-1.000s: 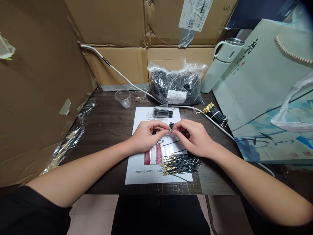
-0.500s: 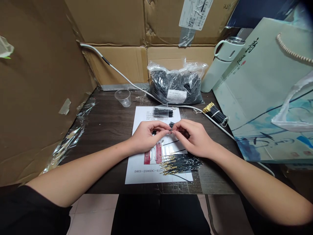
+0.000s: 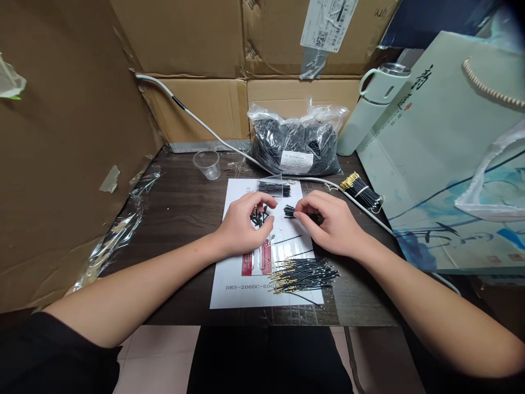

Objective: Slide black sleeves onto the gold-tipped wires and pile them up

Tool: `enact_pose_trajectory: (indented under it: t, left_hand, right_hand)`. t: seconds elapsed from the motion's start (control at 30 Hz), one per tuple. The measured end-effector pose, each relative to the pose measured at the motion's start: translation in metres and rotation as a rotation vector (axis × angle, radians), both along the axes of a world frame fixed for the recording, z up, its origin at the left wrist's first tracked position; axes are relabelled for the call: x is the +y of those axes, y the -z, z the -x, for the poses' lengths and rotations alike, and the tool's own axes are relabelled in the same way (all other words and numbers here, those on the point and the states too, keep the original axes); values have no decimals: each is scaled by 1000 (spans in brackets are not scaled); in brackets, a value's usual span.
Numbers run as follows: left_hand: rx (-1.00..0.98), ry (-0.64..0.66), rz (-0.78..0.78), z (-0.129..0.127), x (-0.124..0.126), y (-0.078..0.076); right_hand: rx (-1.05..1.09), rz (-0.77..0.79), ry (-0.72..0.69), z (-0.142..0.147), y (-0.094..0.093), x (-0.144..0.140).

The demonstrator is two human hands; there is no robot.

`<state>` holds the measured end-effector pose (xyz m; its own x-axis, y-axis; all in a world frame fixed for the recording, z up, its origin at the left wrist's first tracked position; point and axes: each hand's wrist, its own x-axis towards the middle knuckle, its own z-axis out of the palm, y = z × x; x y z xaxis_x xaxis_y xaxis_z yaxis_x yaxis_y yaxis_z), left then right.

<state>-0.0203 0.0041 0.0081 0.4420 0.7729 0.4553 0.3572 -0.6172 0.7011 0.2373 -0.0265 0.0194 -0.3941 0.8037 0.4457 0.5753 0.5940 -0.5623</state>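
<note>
The left hand (image 3: 241, 227) curls loosely over a small heap of short black sleeve pieces (image 3: 258, 216), fingers half open, gripping nothing visible. At its three o'clock, the right hand (image 3: 332, 227) pinches a stubby bunch of black sleeves (image 3: 289, 210), its long axis pointing to nine o'clock.

A makeshift piecework station in a storeroom or packing area. Stacked cardboard boxes (image 3: 192, 38) wall in a small dark table (image 3: 184, 208), with a bulk bag of black parts (image 3: 295, 145) at centre and a printed work sheet (image 3: 246, 279) below it.
</note>
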Motion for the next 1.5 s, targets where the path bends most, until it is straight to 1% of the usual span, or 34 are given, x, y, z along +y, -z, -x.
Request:
enact_pose_trajectory:
  t: [0.07, 0.13, 0.3, 0.43, 0.5, 0.6, 0.67, 0.73, 0.8, 0.9, 0.97, 1.1, 1.17, 1.3, 1.5]
  left_hand:
    - [68, 11, -93, 1, 2, 0]
    - [127, 33, -143, 2, 3, 1]
    - [224, 47, -147, 3, 4, 4]
    - [262, 57, -149, 4, 4, 6]
    - [269, 58, -156, 3, 5, 8]
    - [265, 57, -161, 3, 5, 10]
    - [256, 64, -158, 3, 5, 10]
    - [253, 74, -154, 2, 5, 10]
    - [245, 81, -151, 2, 5, 8]
    - [185, 85, -136, 1, 5, 6]
    - [127, 72, -87, 0, 5, 4]
    - [-20, 26, 84, -1, 5, 4]
    - [-62, 18, 124, -1, 6, 4]
    - [-63, 12, 148, -1, 6, 4]
    - [-58, 2, 150, -1, 7, 5]
  right_hand:
    - [-42, -12, 15, -3, 4, 4]
    - [-87, -18, 25, -6, 8, 7]
    - [-177, -24, 55, -8, 15, 10]
    - [-194, -23, 52, -8, 8, 8]
    - [-200, 2, -1, -7, 0, 4]
    - [-213, 87, -203, -3, -11, -3]
    - [-240, 117, -301, -1, -13, -7]
    - [-274, 126, -339, 2, -12, -10]
    - [-303, 135, -346, 5, -9, -11]
    - [-348, 126, -338, 7, -6, -12]
    - [-342, 111, -316, 6, -7, -11]
    - [-181, 86, -196, 2, -11, -8]
    - [-88, 47, -123, 0, -10, -6]
    - [22, -39, -35, -1, -8, -4]
    - [49, -94, 5, 0, -9, -5]
